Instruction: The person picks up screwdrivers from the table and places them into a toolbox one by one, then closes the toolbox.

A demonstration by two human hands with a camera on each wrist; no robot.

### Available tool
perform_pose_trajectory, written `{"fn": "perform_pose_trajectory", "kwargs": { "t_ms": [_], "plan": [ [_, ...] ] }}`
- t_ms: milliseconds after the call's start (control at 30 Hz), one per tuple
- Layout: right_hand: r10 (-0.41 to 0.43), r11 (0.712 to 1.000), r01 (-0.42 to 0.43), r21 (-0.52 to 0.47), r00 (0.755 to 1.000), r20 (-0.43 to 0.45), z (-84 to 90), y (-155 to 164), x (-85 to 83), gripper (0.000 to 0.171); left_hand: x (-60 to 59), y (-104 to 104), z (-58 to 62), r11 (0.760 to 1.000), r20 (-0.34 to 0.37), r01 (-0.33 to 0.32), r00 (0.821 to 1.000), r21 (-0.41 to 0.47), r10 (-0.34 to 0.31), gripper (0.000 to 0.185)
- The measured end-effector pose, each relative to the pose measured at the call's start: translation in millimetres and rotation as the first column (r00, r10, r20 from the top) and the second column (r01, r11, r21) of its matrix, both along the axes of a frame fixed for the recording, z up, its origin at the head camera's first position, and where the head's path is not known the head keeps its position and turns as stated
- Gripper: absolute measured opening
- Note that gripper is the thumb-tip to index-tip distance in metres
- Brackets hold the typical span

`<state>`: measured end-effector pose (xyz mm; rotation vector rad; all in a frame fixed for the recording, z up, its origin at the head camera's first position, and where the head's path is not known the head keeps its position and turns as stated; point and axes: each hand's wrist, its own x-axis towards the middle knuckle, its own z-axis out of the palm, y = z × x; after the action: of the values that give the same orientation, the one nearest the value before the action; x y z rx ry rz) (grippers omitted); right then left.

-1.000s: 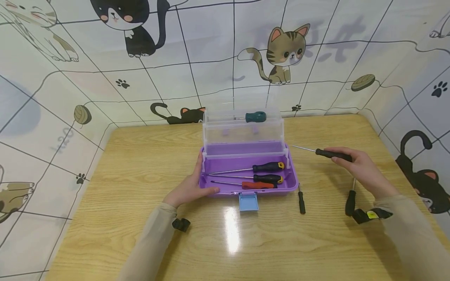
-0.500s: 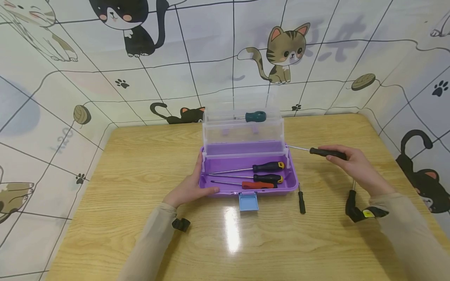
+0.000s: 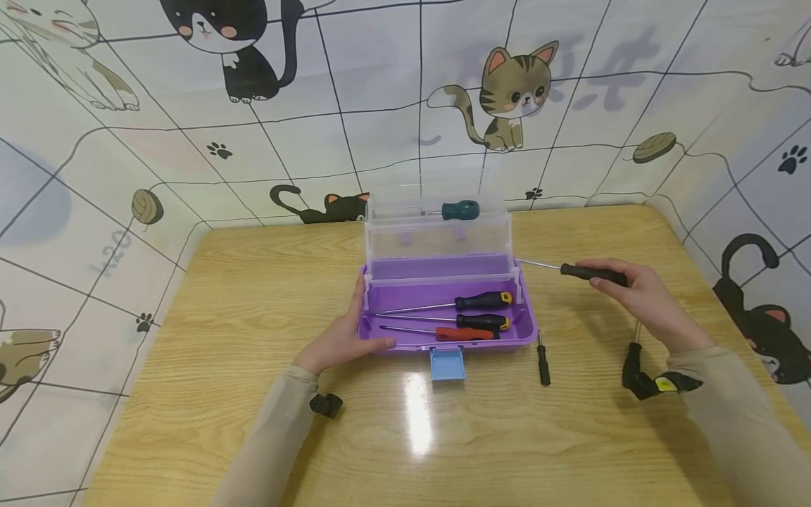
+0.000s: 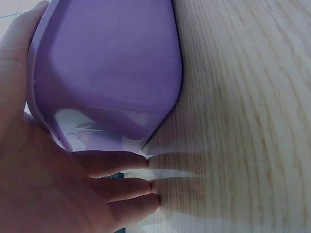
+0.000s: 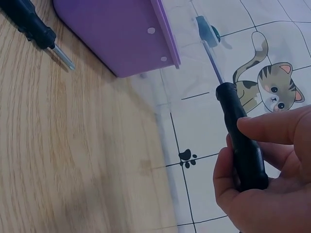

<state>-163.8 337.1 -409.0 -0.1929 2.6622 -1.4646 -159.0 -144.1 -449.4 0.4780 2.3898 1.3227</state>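
We saw a purple toolbox standing open in the middle of the wooden table, its clear tiered trays raised behind the base and its blue latch hanging at the front. In the base lay three screwdrivers, two with black-and-yellow handles and one with a red handle; a teal-handled screwdriver sat in the top tray. Our left hand rested flat against the box's left end, fingers straight. Our right hand gripped a black-handled screwdriver, held above the table just right of the box, its tip touching or nearly touching the tray's corner. A small black screwdriver lay beside the box, another near the right wrist. We could read no writing anywhere.
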Motion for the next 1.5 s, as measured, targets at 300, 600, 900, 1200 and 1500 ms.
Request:
{"fn": "perform_pose_trajectory", "kwargs": {
  "t_ms": [300, 600, 900, 1200, 1500],
  "plan": [
    [-0.005, 0.999, 0.002, 0.043, 0.998, 0.067, 10.4, -11.2, -4.7, 0.041, 0.6, -0.6, 0.4, 1.0, 0.004, -0.003, 1.0, -0.004, 0.003, 0.126],
    [0.03, 0.999, -0.033, 0.033, 0.997, 0.068, 15.5, -23.5, -10.7, 0.041, 0.3, -0.5, -0.2, 1.0, -0.003, 0.003, 1.0, 0.013, -0.003, 0.126],
    [0.055, 0.998, -0.054, -0.016, 0.997, 0.062, 17.9, -36.4, -14.0, 0.039, -0.4, -0.7, -1.4, 1.0, -0.007, 0.008, 1.0, 0.018, -0.008, 0.126],
    [0.048, 0.999, -0.049, 0.004, 0.996, 0.071, 19.1, -52.7, -18.8, 0.038, -1.1, -0.9, -1.6, 1.0, -0.005, 0.001, 1.0, -0.008, -0.001, 0.126],
    [0.095, 0.995, -0.095, -0.007, 0.994, 0.045, 23.9, -68.3, -23.7, 0.038, -1.0, -1.5, -1.8, 1.0, -0.001, 0.001, 1.0, -0.017, -0.001, 0.126]
  ]
}}
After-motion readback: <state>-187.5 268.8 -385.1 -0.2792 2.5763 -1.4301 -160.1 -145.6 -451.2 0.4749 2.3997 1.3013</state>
